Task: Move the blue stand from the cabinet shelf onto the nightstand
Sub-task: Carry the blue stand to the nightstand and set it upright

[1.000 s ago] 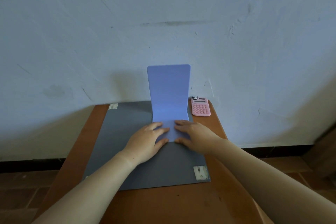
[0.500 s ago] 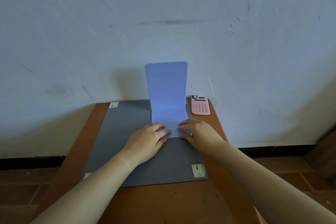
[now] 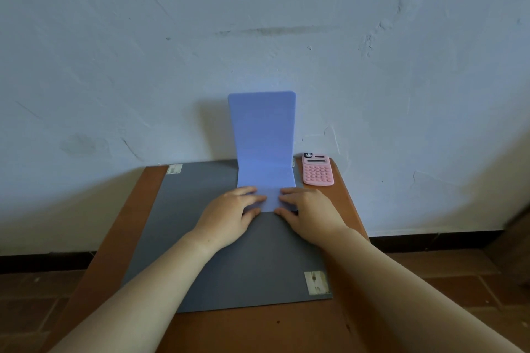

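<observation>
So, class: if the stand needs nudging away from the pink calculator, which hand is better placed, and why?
Probably the right hand: it rests on the blue stand's base on the side facing the calculator, so it can push leftward.

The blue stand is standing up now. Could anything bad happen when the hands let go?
Maybe two things. The stand has a tall upright back, and both hands, left and right, rest on its flat foot; once they lift, it might tip or slide on the gray mat. Also, the pink calculator lies just right of the stand near the nightstand edge, so a careless right hand could bump it off.
</observation>
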{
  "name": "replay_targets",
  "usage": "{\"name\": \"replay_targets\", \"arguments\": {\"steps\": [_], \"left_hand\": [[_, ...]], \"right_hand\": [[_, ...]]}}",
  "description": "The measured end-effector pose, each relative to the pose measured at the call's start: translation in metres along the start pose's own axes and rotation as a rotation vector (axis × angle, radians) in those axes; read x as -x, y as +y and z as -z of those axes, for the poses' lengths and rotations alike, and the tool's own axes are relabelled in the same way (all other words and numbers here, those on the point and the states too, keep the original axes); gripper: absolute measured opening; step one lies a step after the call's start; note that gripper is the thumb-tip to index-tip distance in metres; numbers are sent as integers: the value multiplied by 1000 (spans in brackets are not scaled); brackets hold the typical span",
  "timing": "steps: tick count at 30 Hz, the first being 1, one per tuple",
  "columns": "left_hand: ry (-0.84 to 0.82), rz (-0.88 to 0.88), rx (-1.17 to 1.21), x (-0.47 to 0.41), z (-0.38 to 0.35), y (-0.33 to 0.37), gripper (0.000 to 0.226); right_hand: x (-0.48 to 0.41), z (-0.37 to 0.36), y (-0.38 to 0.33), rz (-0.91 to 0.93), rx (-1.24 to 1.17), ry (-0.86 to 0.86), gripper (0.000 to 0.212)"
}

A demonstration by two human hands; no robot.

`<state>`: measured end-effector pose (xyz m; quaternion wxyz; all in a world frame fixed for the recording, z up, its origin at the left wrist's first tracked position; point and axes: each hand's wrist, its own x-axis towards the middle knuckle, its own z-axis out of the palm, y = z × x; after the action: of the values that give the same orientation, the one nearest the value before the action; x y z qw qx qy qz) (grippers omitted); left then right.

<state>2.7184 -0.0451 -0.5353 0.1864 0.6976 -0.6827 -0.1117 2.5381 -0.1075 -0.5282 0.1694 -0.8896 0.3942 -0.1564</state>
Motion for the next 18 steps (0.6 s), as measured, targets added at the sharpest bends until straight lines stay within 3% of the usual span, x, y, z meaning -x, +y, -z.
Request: {"name": "replay_targets", "arguments": {"steps": [6, 11, 18], "left_hand": [[-12, 30, 59, -13, -5, -5, 37], [91, 41, 158, -10, -15, -13, 33], [94, 36, 136, -9, -16, -10, 36]], "right_hand": [[-10, -6, -2, -38, -45, 42, 33], [-14, -9, 1, -52, -81, 64, 38], [-12, -15, 4, -61, -122, 126, 44]]}}
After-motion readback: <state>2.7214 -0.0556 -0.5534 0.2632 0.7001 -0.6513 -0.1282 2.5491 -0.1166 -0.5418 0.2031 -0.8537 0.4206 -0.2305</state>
